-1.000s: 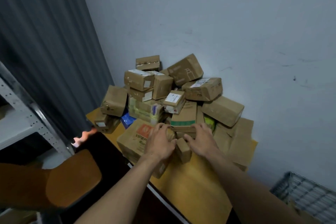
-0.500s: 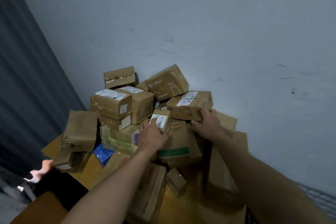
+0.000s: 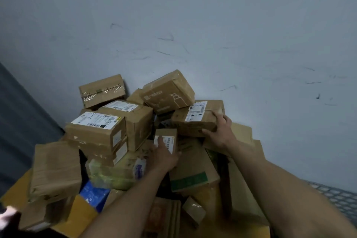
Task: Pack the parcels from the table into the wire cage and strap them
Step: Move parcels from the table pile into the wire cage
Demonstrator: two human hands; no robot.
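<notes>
Taking hold of two boxes in the parcel heap (image 3: 116, 121), one per grip.

The small box (image 3: 165, 139) sits mid-frame in the heap, the left grip (image 3: 164, 157) closed round its lower end over the label; the labelled box (image 3: 195, 120) lies just up and right of it, the right grip (image 3: 220, 131) clamped on its right end, fingers on top, thumb beneath. Both look like light, stiff cardboard with slick tape and dented corners, so holding across opposite faces near an end should serve; the bigger one may tip if lifted one-handed. Neighbouring boxes lean around them and could slide. All rest on the yellow counter (image 3: 13, 195) against the wall (image 3: 231, 35); the wire cage (image 3: 336, 199) shows at the lower right edge of the frame.
</notes>
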